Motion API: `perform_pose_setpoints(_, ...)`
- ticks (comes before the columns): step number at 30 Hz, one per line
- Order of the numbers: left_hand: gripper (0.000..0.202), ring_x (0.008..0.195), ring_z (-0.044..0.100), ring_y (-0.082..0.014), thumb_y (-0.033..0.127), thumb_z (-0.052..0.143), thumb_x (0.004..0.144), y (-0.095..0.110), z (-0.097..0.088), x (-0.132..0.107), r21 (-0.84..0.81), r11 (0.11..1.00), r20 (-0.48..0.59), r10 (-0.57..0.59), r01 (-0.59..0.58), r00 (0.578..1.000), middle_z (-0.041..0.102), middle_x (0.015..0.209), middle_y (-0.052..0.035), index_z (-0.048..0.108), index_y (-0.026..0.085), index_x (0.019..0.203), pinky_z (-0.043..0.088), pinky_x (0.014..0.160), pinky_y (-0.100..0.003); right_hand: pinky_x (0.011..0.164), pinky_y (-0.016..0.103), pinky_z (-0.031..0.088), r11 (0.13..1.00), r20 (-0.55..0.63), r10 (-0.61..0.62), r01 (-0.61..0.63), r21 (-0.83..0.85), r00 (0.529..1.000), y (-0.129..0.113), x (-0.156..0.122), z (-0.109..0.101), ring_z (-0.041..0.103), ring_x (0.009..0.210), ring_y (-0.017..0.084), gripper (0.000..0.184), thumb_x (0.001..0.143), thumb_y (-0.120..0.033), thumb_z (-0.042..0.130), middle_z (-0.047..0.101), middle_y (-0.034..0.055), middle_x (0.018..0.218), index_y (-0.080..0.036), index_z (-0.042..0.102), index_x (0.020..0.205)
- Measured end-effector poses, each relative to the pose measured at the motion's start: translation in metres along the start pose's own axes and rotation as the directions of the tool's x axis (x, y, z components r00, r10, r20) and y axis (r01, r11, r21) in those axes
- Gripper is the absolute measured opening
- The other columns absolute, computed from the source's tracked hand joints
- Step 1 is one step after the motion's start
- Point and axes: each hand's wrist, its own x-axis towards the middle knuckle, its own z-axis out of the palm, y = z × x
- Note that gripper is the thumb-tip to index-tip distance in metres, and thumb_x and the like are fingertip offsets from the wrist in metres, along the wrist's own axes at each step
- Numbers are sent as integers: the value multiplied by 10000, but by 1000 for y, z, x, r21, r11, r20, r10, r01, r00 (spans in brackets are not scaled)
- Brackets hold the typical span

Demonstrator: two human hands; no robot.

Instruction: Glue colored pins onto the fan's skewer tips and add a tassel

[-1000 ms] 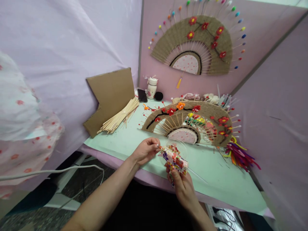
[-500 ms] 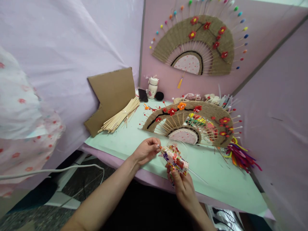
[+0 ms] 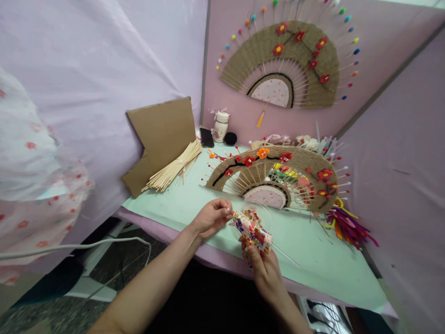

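My right hand (image 3: pixel 264 269) is wrapped round a glue gun (image 3: pixel 247 227) with a colourful floral pattern; a thin clear glue stick (image 3: pixel 285 254) sticks out behind it. Its orange nozzle points left, at the fingertips of my left hand (image 3: pixel 213 218). Those fingers are pinched together at the nozzle, and whatever is in them is too small to make out. Behind the gun, a clear round dish (image 3: pixel 267 214) holds small red and amber beads (image 3: pixel 253 214), partly hidden. Just beyond lies a twine-wrapped fan (image 3: pixel 222 175) with red and orange flowers.
A bundle of thin wooden sticks (image 3: pixel 174 167) leans by a cardboard piece (image 3: pixel 163 125) at the left. A white bottle (image 3: pixel 220 127) and a phone (image 3: pixel 206 138) stand at the back. Coloured pipe cleaners (image 3: pixel 347 227) lie right. Another fan (image 3: pixel 239 69) hangs on the wall.
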Motion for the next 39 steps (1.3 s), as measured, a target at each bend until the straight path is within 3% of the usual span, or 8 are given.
perform_pose_setpoints(11, 399, 568, 426, -63, 289, 910, 504, 2, 2, 0, -24, 999, -21, 26, -26, 999, 497, 616, 30, 550, 131, 573, 348, 561, -209, 683, 319, 519, 999, -8, 28, -28, -21, 1000, -11, -7, -5, 632, 719, 226, 502, 881, -581, 461, 694, 82, 794, -178, 701, 1061)
perform_pose_setpoints(17, 356, 597, 431, -57, 241, 909, 503, 5, -4, 2, -55, 998, -85, 40, -45, 996, 503, 634, 32, 585, 130, 600, 360, 565, -193, 736, 328, 532, 976, -216, -152, 112, -187, 965, -1, -15, -50, 666, 856, 266, 441, 817, -566, 551, 726, 109, 913, -176, 696, 965)
perform_pose_setpoints(22, 320, 580, 441, -55, 221, 900, 478, 36, -29, 1, 139, 974, -209, 206, -180, 956, 555, 656, 30, 614, 148, 601, 362, 567, -198, 677, 321, 500, 783, -313, -215, -28, -621, 925, 15, 4, -128, 648, 794, 251, 408, 814, -530, 520, 694, 99, 908, -201, 649, 1018)
perform_pose_setpoints(26, 284, 608, 496, -84, 227, 885, 447, 70, -61, 8, 497, 837, -352, 434, -228, 829, 612, 653, 11, 655, 158, 598, 384, 612, -223, 604, 359, 470, 585, -210, -107, -110, -803, 972, 56, 13, -173, 616, 682, 272, 399, 842, -491, 389, 655, 121, 741, -180, 638, 851)
perform_pose_setpoints(29, 254, 683, 552, -123, 242, 871, 458, 83, -78, 17, 671, 717, -332, 518, -189, 788, 653, 678, -14, 677, 161, 599, 414, 691, -248, 630, 393, 483, 519, -184, -59, -128, -845, 981, 90, 11, -182, 618, 679, 295, 458, 847, -500, 345, 639, 134, 701, -151, 641, 873)
perform_pose_setpoints(32, 277, 684, 559, -131, 276, 872, 449, 84, -82, 22, 674, 719, -338, 503, -169, 796, 667, 692, -24, 691, 163, 625, 417, 688, -255, 698, 438, 505, 471, -199, -60, -148, -869, 978, 107, 6, -184, 647, 771, 337, 558, 835, -528, 352, 665, 186, 805, -95, 641, 1037)
perform_pose_setpoints(35, 311, 616, 524, -106, 293, 882, 427, 82, -78, 20, 596, 784, -352, 451, -175, 820, 637, 641, -4, 679, 163, 624, 398, 632, -243, 657, 496, 502, 410, -232, -57, -189, -893, 971, 98, 3, -186, 652, 813, 405, 655, 790, -619, 423, 676, 242, 900, -99, 629, 1132)
perform_pose_setpoints(39, 318, 593, 509, -96, 299, 889, 419, 81, -74, 18, 581, 798, -337, 414, -159, 846, 622, 617, 4, 675, 163, 611, 390, 621, -243, 652, 567, 483, 414, -300, -223, -189, -891, 928, 62, 11, -181, 631, 892, 459, 657, 812, -650, 429, 665, 256, 1034, -190, 566, 1261)
